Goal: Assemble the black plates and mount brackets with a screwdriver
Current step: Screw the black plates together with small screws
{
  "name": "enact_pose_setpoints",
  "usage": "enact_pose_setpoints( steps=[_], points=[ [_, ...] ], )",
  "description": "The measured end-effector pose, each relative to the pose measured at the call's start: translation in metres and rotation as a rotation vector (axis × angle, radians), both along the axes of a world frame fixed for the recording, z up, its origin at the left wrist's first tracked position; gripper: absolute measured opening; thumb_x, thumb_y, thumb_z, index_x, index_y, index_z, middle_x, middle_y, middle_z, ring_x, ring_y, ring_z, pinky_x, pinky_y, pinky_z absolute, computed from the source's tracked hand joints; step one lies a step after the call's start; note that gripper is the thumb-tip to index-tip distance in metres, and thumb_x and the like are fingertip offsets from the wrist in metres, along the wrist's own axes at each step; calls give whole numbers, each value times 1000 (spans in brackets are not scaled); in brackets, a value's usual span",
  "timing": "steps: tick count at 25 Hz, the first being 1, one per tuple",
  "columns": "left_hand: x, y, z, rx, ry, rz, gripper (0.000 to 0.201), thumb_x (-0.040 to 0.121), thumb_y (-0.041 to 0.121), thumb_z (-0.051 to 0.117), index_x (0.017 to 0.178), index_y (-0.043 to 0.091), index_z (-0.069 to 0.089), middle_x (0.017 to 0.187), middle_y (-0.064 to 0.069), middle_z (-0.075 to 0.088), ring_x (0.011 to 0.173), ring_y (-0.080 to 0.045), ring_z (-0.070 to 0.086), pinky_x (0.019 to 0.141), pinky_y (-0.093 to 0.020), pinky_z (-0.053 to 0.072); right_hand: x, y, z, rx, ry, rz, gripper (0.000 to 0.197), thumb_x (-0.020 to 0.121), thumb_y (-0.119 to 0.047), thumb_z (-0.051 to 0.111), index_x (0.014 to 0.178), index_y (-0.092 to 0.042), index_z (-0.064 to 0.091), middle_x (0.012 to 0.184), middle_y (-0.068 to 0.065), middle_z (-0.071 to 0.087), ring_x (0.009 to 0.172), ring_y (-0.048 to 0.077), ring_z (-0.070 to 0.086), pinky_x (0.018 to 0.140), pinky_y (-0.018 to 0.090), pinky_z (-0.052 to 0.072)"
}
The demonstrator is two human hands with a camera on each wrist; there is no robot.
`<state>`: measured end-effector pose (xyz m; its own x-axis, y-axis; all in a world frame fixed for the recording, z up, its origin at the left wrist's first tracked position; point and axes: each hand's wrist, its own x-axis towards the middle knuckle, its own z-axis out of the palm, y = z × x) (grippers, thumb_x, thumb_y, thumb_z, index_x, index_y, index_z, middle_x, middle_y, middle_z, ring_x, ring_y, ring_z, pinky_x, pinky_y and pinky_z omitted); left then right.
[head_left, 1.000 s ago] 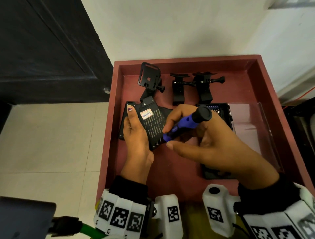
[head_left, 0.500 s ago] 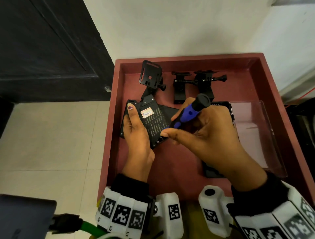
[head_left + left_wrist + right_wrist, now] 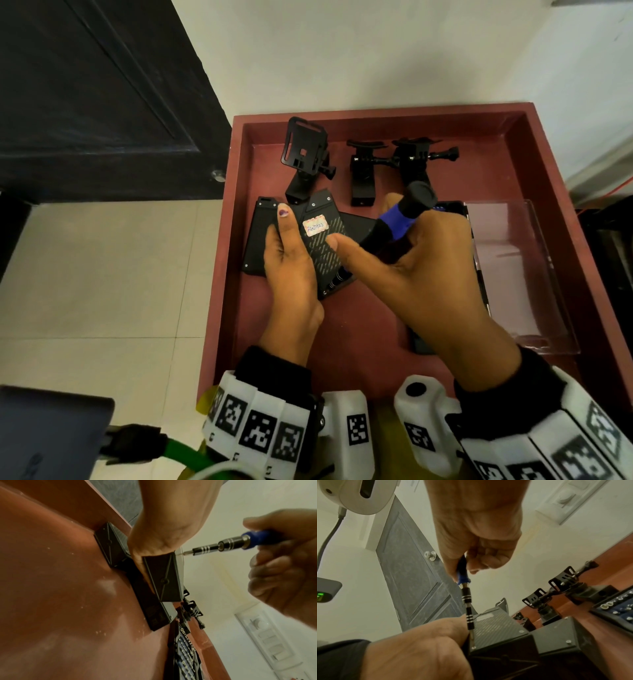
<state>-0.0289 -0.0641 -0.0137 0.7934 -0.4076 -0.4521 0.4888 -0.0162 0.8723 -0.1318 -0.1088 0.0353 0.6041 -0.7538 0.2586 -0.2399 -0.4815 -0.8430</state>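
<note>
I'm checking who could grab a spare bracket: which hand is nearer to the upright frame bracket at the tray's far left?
Left. The left hand grips the plate just below that bracket; the right hand holds the screwdriver further right.

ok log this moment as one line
left hand grips black plate | right hand grips screwdriver | tip at plate corner | in red tray

right hand shifted left, screwdriver tilted steeper, thumb now over plate
</note>
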Motion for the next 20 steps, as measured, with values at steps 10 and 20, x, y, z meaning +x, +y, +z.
enact_pose_setpoints(
  steps=[10,20],
  points=[
    [6,4,6,-10,38,-5,51,97,47,40,134,12,48,118,-7,66,107,-20,66,97,-43,52,-8,-14,-1,449,-223,415,15,80,-2,69,88,-3,57,80,7,62,74,12,60,68,19,49],
    [7,3,1,-35,-29,33,35,94,47,43,107,20,59,111,-8,69,107,-23,66,98,-46,50,-7,-14,-16,487,-279,58,36,70,-14,77,75,2,45,64,23,60,48,16,64,50,23,51]
  ],
)
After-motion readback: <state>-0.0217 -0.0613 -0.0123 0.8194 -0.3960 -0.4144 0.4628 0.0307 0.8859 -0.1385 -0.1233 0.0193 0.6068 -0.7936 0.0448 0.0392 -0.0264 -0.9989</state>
